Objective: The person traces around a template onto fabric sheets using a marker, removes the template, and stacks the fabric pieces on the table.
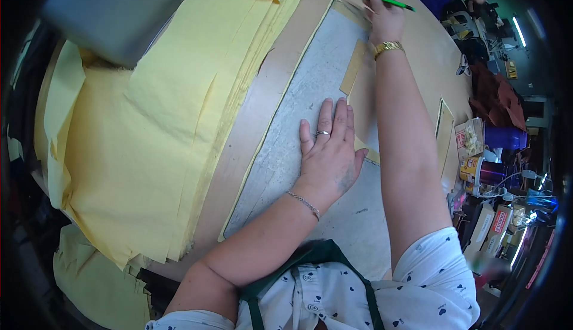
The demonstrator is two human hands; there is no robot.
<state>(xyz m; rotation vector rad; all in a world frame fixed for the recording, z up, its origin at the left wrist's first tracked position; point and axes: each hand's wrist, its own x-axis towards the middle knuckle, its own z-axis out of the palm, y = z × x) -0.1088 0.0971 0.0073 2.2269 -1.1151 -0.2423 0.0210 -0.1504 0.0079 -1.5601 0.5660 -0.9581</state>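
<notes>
Matt cloth stack (164,106); pen (399,4), seemingly plastic

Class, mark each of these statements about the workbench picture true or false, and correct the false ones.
1. The right hand holds a green pen. True.
2. The left hand rests on the grey sheet. True.
3. The left hand is clenched into a fist. False: its fingers are stretched out.
4. The yellow cloth lies left of the grey sheet. True.
5. The gold-coloured band is on the left wrist. False: it is on the right wrist.
</notes>
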